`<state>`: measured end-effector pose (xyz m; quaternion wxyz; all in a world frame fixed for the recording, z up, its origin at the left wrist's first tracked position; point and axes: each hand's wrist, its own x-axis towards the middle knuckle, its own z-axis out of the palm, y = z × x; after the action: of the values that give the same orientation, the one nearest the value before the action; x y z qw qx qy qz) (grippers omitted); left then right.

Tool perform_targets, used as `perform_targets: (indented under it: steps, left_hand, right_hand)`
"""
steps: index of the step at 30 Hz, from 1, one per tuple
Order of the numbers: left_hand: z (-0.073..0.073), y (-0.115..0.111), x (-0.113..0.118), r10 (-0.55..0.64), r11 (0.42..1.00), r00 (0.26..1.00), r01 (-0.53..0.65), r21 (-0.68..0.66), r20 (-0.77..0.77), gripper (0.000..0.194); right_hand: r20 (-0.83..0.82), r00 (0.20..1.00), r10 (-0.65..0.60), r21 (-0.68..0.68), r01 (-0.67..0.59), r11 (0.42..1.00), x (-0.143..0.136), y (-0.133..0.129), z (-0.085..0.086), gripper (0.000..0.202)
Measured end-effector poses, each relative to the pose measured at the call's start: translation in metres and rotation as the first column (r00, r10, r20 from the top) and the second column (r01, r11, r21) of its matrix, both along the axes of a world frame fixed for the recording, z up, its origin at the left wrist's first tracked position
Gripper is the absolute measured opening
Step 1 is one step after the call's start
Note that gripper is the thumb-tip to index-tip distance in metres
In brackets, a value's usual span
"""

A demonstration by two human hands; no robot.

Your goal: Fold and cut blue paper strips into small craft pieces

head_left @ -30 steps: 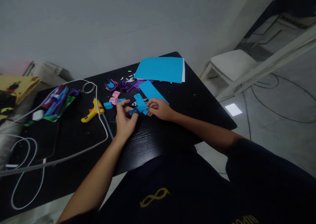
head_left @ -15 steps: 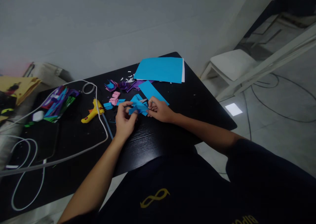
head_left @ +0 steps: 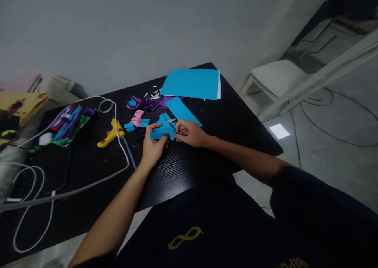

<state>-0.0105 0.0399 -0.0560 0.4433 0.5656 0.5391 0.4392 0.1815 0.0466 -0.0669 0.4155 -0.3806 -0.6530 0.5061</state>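
Paper (head_left: 159,131), small and blue, sits pinched in the left hand (head_left: 152,149) above the desk (head_left: 177,173); the right hand (head_left: 191,134) has fingers closed on its edge. I'd align corners before creasing.

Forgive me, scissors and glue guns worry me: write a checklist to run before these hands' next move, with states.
1. Blue paper piece held: ok, gripped by the left hand and right hand.
2. Yellow glue gun away from both hands: ok, it lies off to the left on the black table.
3. Its heat: cannot tell.
4. White cable clear of it: not ok, crossing its front end in this view.
5. Scissors clear of the hands: not ok, blades close to the right fingers.
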Motion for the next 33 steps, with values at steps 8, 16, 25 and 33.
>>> perform_targets:
  steps: [8,16,25,33]
  left_hand:
    - [0.009,0.0,0.001,-0.027,0.996,0.996,0.035,-0.082,0.09,0.049]
    - [0.011,0.001,0.002,-0.041,0.992,0.993,0.053,-0.114,0.107,0.05]
    - [0.014,0.001,0.001,-0.049,0.985,0.99,0.069,-0.158,0.132,0.055]
    - [0.011,0.003,-0.001,-0.078,0.984,0.986,0.101,-0.148,0.149,0.053]
  right_hand:
    - [0.098,0.994,-0.041,0.122,0.029,0.992,0.002,0.0,0.002,0.015]
    - [0.223,0.974,-0.029,0.478,-0.084,0.874,0.006,-0.005,0.012,0.012]
    - [0.236,0.972,-0.023,0.549,-0.114,0.828,0.007,-0.003,0.008,0.023]
    - [0.324,0.944,-0.06,0.513,-0.123,0.849,0.006,-0.004,0.003,0.016]
